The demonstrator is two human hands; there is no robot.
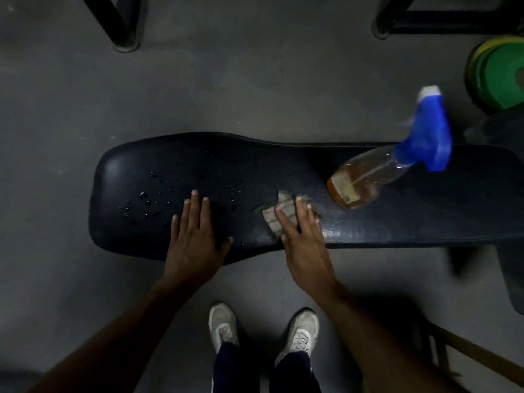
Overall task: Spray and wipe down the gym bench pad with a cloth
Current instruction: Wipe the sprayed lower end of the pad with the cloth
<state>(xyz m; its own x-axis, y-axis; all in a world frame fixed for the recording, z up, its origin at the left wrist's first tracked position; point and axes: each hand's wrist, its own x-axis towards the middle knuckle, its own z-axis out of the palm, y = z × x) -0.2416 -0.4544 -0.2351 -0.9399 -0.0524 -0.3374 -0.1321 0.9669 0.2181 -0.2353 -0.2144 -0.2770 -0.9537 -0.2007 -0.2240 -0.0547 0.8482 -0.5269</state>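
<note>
A black bench pad (397,222) runs across the view, wider at its left end, where liquid drops (141,204) bead on it. My left hand (195,236) lies flat on the pad just right of the drops, fingers spread, holding nothing. My right hand (303,236) presses flat on a grey checked cloth (276,215) near the pad's middle. A clear spray bottle (368,177) of amber liquid with a blue trigger head stands on the pad to the right of the cloth, untouched.
Grey floor surrounds the bench. Black frame legs (122,29) and a black base bar (442,21) stand at the far side. Green and yellow weight plates (499,75) sit at far right. My feet in pale shoes (303,327) stand close to the near edge.
</note>
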